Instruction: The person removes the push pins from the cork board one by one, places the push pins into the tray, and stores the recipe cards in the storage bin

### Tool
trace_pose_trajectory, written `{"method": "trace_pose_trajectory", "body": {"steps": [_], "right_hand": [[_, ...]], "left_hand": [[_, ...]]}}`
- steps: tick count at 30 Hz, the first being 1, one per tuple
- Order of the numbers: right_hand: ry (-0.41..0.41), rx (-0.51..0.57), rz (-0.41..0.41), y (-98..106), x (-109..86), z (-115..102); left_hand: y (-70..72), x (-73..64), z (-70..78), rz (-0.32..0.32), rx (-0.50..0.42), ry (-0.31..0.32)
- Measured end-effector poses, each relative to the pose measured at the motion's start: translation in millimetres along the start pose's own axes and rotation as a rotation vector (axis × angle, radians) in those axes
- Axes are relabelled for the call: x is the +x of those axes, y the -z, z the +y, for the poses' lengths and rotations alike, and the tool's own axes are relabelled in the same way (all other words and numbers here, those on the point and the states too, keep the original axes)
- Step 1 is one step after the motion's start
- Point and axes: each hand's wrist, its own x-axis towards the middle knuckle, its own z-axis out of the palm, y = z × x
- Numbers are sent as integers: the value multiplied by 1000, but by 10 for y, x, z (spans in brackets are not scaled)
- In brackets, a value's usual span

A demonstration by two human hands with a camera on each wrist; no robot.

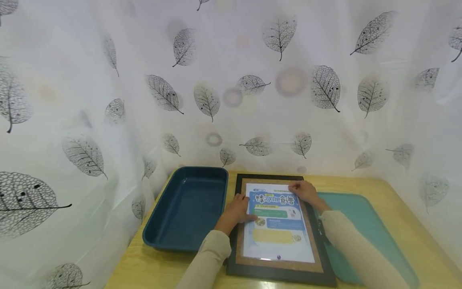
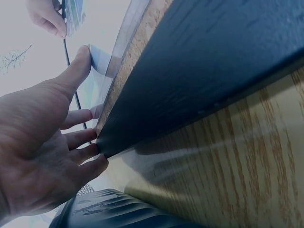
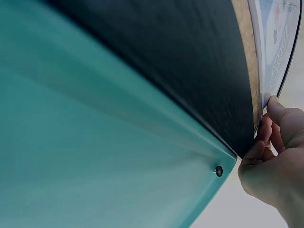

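Observation:
A printed sheet [image 1: 274,224] with blue, green and yellow blocks lies on a black-framed cork board [image 1: 306,267]. My left hand [image 1: 236,210] rests at the sheet's left edge. In the left wrist view its thumb [image 2: 78,69] lies extended over the glossy sheet, with the other fingers spread along the edge and frame. At the upper right corner, my right hand [image 1: 306,192] pinches the sheet's edge. Up close, the right thumb [image 3: 280,111] is on the sheet and the other fingers curl beside the frame. Whether something small is between those fingertips is hidden.
Left of the board stands a deep dark blue tray [image 1: 149,224]. A teal tray [image 1: 353,224] lies to the right, partly under my right forearm, with a small dark round-headed pin [image 3: 219,171] near its corner. A leaf-patterned curtain [image 1: 231,120] hangs behind the wooden table [image 1: 133,265].

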Motion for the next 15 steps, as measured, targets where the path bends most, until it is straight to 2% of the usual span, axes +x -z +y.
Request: {"method": "trace_pose_trajectory", "body": {"steps": [9,15], "right_hand": [[85,-11,57,-2,-46,-3],[70,0,46,-5,-37,20]], "left_hand": [[23,-10,6,-8,-1,3],[2,16,1,-18,6,9]]}}
